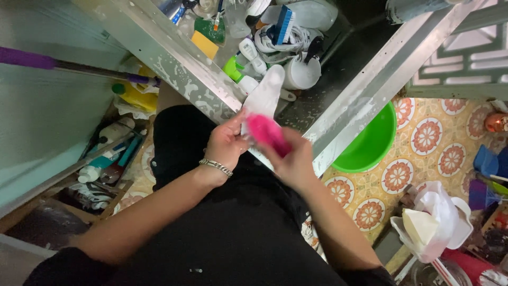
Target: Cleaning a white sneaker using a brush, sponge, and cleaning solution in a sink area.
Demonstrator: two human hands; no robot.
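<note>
Gripping: left hand (227,142), a silver chain bracelet (216,167) at its wrist, closed on the lower end of a pale white, flat, sole-shaped piece (266,94).
Clutching: right hand (293,161), fingers wrapped round a bright pink, rounded scrubbing brush (269,133), blurred.
Meeting point: pink brush pressed against the lower part of the white piece, both held between the hands, just above the near edge of the counter.
Pointing: upper tip of the white piece towards a white ceramic mug (302,73) in the basin.
Counter: grey speckled stone counter (174,58) with a sunken basin, seen from above.
Basin clutter: white sneaker (283,38) with a blue-bristled brush (283,24) lying on it, yellow sponge (205,44), green-capped bottle (233,69).
Floor, right side: lime-green plastic tub (373,143) partly under the counter edge, on orange-and-cream patterned tiles (428,137); crumpled white plastic bag (436,220) well apart, lower right.
Left side: purple-handled pole (32,59) slanting across; bottles (108,153) crowded below it.
</note>
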